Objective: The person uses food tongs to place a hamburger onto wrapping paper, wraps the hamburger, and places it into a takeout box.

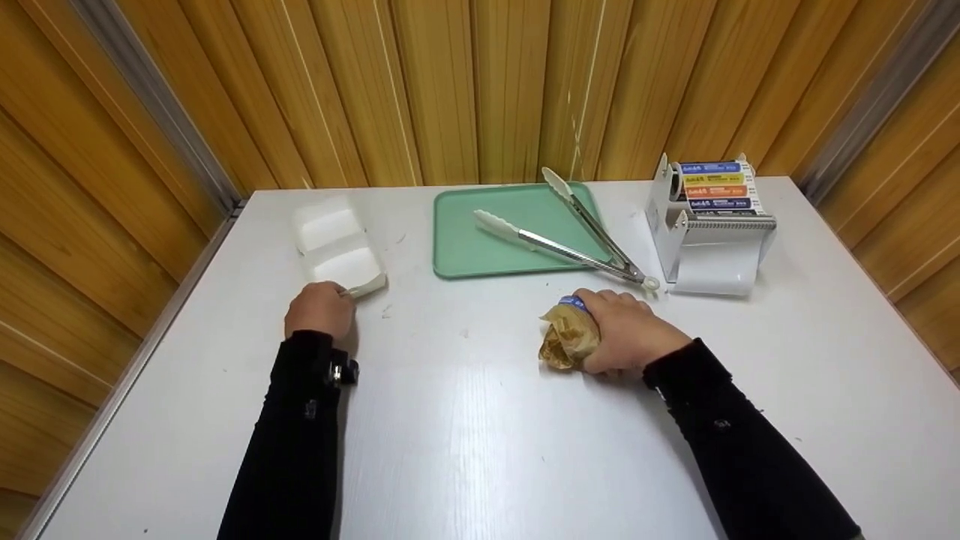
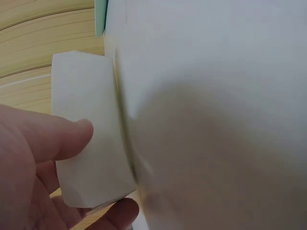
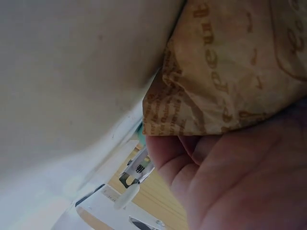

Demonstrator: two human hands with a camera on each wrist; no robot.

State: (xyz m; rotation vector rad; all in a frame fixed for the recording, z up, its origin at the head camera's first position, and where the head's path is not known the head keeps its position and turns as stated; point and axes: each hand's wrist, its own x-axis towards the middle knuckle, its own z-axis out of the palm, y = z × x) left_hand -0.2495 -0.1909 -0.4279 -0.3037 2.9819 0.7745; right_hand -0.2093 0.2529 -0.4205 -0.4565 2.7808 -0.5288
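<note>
At the left of the table, my left hand [image 1: 321, 311] pinches the near edge of an open white takeaway box [image 1: 346, 264]. In the left wrist view the thumb lies on the outside of the box wall [image 2: 91, 124], with fingers curled beneath and behind it. Right of the middle, my right hand [image 1: 634, 330] grips a brown printed paper-wrapped bundle [image 1: 568, 337] with a blue label strip [image 1: 573, 302] on its far side. The right wrist view shows the creased wrapper [image 3: 216, 72] with lettering, fingers curled along its side. What lies inside the wrapper is hidden.
Behind the hands lies a green tray [image 1: 480, 244], with metal tongs [image 1: 570, 251] spread across it and past its right corner. A white label dispenser [image 1: 712, 225] with several coloured rolls stands at the back right. Wood-patterned panels [image 1: 450, 90] enclose the white table [image 1: 450, 450].
</note>
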